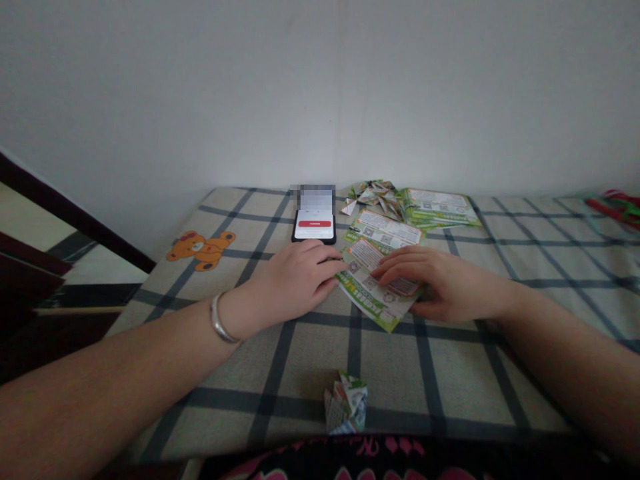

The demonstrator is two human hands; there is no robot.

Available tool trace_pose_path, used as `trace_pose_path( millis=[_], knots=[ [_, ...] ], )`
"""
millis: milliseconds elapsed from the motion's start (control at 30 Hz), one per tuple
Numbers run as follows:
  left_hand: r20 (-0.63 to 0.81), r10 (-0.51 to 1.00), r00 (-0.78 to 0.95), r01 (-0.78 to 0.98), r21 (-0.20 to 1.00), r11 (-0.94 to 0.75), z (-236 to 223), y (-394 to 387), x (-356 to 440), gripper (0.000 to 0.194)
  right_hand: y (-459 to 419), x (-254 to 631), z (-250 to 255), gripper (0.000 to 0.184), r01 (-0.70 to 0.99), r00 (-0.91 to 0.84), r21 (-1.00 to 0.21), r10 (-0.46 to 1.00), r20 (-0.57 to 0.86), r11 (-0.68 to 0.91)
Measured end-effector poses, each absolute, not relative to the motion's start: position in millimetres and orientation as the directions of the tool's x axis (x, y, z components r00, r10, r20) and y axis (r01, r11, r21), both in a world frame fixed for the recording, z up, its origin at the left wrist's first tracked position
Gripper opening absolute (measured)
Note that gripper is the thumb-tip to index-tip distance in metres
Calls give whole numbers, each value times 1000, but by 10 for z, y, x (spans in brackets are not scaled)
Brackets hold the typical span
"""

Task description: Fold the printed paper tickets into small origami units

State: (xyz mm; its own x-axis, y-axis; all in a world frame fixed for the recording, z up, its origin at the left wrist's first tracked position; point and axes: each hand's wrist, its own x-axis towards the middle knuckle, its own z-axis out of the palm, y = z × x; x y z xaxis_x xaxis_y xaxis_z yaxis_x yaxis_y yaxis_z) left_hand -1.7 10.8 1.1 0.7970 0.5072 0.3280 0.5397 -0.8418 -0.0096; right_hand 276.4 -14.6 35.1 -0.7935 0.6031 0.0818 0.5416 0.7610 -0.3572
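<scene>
A green and white printed leaflet [367, 303] lies aslant between my hands, with a corner pointing toward me. My left hand [297, 277], a silver bangle at its wrist, holds the left corner, fingers and thumb close together. On the right side, my right hand [440, 280] has its curved fingers over the printed face and its thumb by the edge, closed on the sheet. Just behind it a second leaflet [390, 230] lies flat, partly covered. Near my body stands a small folded paper piece [346, 403].
A phone [315, 217] with a lit screen rests by the wall. Beside it are a heap of folded paper pieces [375, 195] and a stack of leaflets [440, 207]. The checked tablecloth [220, 360] has a bear picture [201, 250] at left. A red and green item [617, 208] sits far right.
</scene>
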Motion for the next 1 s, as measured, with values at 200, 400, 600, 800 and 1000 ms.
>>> trace_pose_path(
  millis=[200, 400, 600, 800, 1000],
  knots=[
    [324, 517, 792, 541, 21, -841, 4, 98, 16, 32, -90, 2875, 360, 21, 497, -813, -421, 577, 82, 759],
    [317, 604, 731, 636, 2, -772, 4, 48, 48, 32, -185, 2831, 426, 20, 507, -802, -510, 597, 16, 694],
    [294, 626, 722, 640, 60, -766, 17, 30, 36, 22, -247, 2799, 440, 17, 587, -745, -517, 665, -46, 623],
    [293, 614, 733, 610, 114, -784, 23, 39, 37, 18, -234, 2723, 344, 16, 602, -699, -619, 708, -103, 504],
    [285, 631, 722, 605, 185, -775, 50, -5, 46, 31, -200, 2662, 260, 22, 731, -574, -521, 810, -120, 441]
  ],
)
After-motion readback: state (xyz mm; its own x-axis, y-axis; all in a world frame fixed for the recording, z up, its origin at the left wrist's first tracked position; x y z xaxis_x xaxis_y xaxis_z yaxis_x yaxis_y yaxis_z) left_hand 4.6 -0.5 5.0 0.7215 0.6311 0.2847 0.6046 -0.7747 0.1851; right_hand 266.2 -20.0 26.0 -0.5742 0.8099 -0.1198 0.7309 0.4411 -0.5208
